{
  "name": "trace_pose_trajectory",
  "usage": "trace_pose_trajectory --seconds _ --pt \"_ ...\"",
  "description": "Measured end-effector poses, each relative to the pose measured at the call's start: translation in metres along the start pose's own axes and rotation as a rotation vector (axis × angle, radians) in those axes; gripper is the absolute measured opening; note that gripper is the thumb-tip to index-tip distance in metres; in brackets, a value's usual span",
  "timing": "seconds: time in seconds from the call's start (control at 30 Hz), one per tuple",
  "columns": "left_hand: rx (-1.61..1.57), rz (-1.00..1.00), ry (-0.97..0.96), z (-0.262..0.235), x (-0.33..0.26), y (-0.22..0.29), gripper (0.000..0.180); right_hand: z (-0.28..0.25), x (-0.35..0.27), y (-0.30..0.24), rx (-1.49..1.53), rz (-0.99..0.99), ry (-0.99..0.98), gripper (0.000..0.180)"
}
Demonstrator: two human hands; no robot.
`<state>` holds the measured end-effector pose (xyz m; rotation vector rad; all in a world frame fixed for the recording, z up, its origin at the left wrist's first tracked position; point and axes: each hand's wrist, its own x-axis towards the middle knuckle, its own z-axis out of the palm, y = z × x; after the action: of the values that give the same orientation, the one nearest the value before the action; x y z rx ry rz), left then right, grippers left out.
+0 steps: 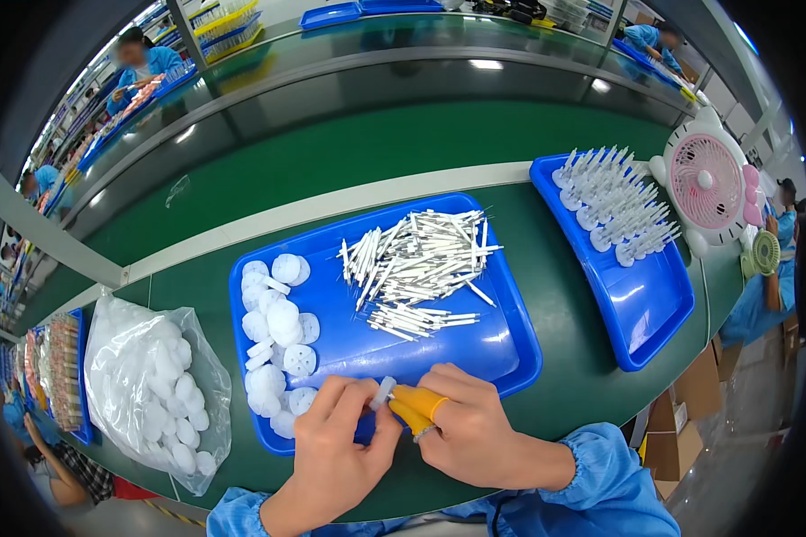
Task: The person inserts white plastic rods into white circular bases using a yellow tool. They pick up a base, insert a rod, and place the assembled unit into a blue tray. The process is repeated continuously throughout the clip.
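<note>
This is a factory assembly floor: a long green strip point(331, 143) runs beyond the green counter point(560, 268), where a wide blue tray point(394, 358) holds heaps of identical white sticks point(421, 259) and white discs point(284, 322). Other people point(143, 68) in blue smocks point(164, 59) work farther off, near stacked bins point(228, 29) and more trays point(331, 15).

Pink-and-white fan point(706, 180), small green fan point(765, 252), cardboard boxes point(681, 447)
</note>
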<state>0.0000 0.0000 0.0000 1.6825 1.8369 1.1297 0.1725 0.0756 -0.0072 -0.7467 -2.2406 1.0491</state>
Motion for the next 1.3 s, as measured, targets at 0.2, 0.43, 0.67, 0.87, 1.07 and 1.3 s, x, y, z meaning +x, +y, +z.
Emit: trace_pose_trajectory --seconds 0.2,0.43,0.67,0.87,1.07,1.3 --pt "-0.02 -0.059 0.04 -0.004 0.008 -0.007 0.019 -0.015 0.02 0.014 -0.08 -0.027 0.037 0.032" --pt "-0.082 -0.15 0.01 -0.014 0.016 -0.005 0.014 -0.043 0.03 0.038 -0.524 0.023 0.047 0.026" --pt "-0.293 -0.266 -0.048 -0.014 0.013 -0.001 0.015 -0.06 0.014 0.008 -0.254 0.108 -0.11 0.034" --pt "-0.284 -0.187 -0.06 -0.01 0.013 0.0 0.018 -0.041 0.014 -0.004 -0.02 -0.095 -0.183 0.052" --pt "-0.211 -0.163 -0.018 -0.009 0.012 0.001 0.018 -0.039 0.014 0.006 -0.087 -0.044 -0.216 0.035" --pt "-0.128 -0.168 -0.036 -0.006 0.01 -0.002 0.017 -0.031 0.018 0.003 -0.198 -0.095 -0.189 0.047"
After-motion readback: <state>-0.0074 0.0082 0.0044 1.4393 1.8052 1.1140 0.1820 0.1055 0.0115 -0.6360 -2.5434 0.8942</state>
